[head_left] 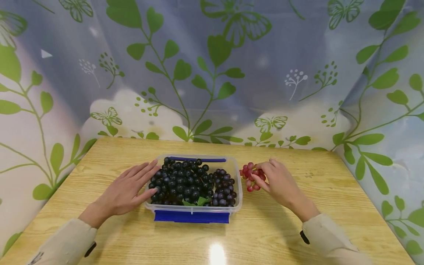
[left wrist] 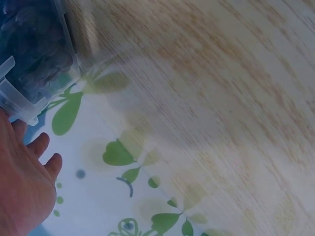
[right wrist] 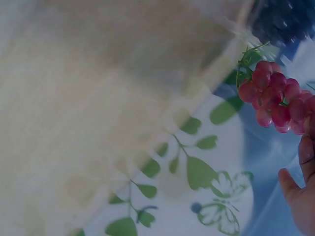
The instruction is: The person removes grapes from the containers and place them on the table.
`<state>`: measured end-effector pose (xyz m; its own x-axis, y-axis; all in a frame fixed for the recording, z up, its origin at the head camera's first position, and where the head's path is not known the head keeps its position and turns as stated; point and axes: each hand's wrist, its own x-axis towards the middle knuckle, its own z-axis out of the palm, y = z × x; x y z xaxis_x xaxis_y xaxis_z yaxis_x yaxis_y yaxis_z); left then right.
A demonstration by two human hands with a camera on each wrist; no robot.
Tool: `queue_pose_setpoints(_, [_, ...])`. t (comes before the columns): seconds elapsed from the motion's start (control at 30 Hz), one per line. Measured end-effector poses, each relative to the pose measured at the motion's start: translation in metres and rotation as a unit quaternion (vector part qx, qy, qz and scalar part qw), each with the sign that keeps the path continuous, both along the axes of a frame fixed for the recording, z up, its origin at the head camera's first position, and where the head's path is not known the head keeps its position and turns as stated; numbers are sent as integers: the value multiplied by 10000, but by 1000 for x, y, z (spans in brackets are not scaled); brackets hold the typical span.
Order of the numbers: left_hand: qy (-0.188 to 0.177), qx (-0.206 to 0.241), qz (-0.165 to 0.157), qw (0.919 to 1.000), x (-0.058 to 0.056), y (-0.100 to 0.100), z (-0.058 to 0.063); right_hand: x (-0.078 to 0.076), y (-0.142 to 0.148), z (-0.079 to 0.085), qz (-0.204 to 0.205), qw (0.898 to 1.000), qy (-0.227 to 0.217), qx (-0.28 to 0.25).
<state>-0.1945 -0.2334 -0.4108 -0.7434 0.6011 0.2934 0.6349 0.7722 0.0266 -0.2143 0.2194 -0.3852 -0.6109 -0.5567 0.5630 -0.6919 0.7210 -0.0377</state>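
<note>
Nearest the head camera: pale sleeves (head_left: 63,243). Resting straight fingers of left hand (head_left: 127,187) at left side of clear container (head_left: 192,209), full of dark grapes (head_left: 180,180). Pinching red grapes (head_left: 246,173) in right hand (head_left: 279,182), just right of container. Left wrist view: fingertips near container wall, contact unclear. Right wrist view: red grapes at fingertips. Likely trouble: dropping bunch from weak pinch, or snagging rim from too low a lift.
</note>
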Motion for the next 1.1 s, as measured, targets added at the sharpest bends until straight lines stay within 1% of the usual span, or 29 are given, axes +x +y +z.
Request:
queue_pose_setpoints(0.17, [-34, 0, 14, 10000, 0, 0, 0, 4, -4, -18, 6, 9998, -118, 163])
queue_pose_setpoints(0.23, [-45, 6, 7, 10000, 0, 0, -1, 7, -5, -24, -13, 9991, -283, 305])
queue_pose_setpoints(0.3, [-42, 12, 2, 10000, 0, 0, -1, 12, -7, -29, -63, 9972, -485, 561])
queue_pose_setpoints(0.37, [-41, 18, -7, 10000, -1, 0, -1, 18, -8, -33, -115, 9938, -751, 814])
queue_pose_setpoints(0.47, [-38, 36, -14, 10000, -1, 0, -2, 27, -10, -39, -194, 9852, -1210, 1198])
queue_pose_setpoints(0.53, [-47, 50, -20, 10000, -1, 0, -2, 32, -11, -41, -199, 9804, -1471, 1293])
queue_pose_setpoints(0.6, [-57, 65, -18, 10000, -1, -1, -3, 35, -11, -42, -214, 9776, -1607, 1339])
queue_pose_setpoints(0.67, [-49, 80, -14, 10000, -1, -1, -2, 37, -11, -41, -218, 9772, -1641, 1332])
queue_pose_setpoints(0.83, [-48, 78, -26, 10000, -1, 0, -1, 40, -9, -39, -233, 9791, -1525, 1327])
queue_pose_setpoints(0.93, [-54, 60, -38, 10000, -1, 0, -1, 41, -8, -39, -261, 9811, -1366, 1346])
queue_pose_setpoints(1.1, [-66, 34, -36, 10000, -1, -1, -1, 41, -7, -38, -427, 9838, -1146, 1310])
